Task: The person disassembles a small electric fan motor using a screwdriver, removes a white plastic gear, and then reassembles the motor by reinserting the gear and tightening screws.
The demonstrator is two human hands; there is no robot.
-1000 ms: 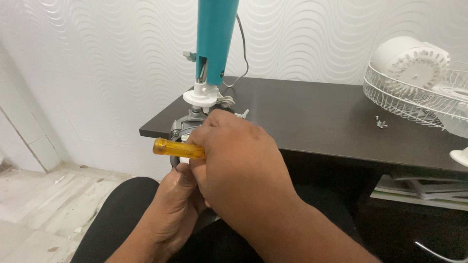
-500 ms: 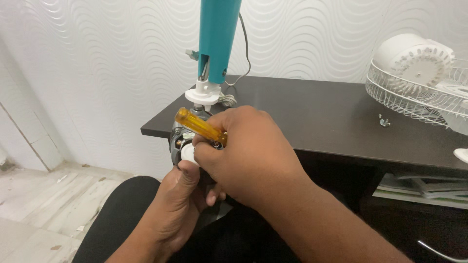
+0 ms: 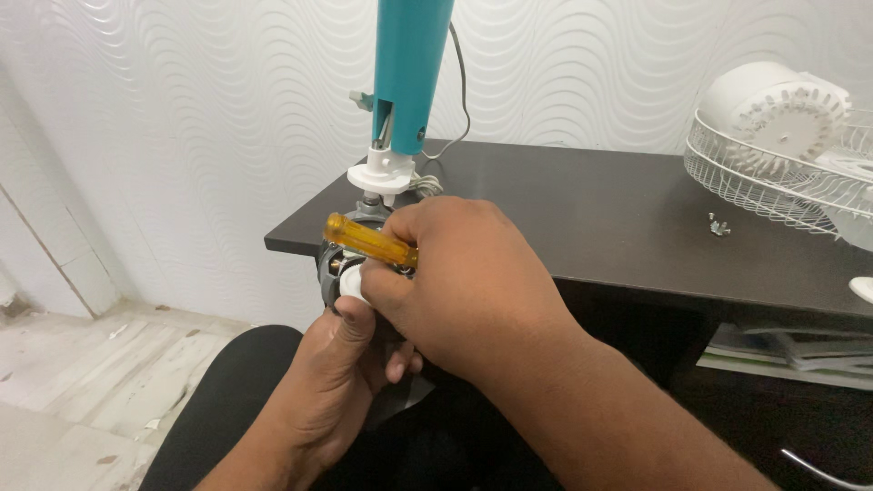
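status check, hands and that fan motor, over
Left hand cupping motor from below. Right hand over it, gripping yellow screwdriver. Tip hidden. Nothing in the way.

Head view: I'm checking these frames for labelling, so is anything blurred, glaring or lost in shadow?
Head view: even, soft light and sharp focus; the right hand and the yellow screwdriver handle are crisp, with a slight sheen on the handle; the dark table shows mild reflection; the area under the table is in deep shadow.
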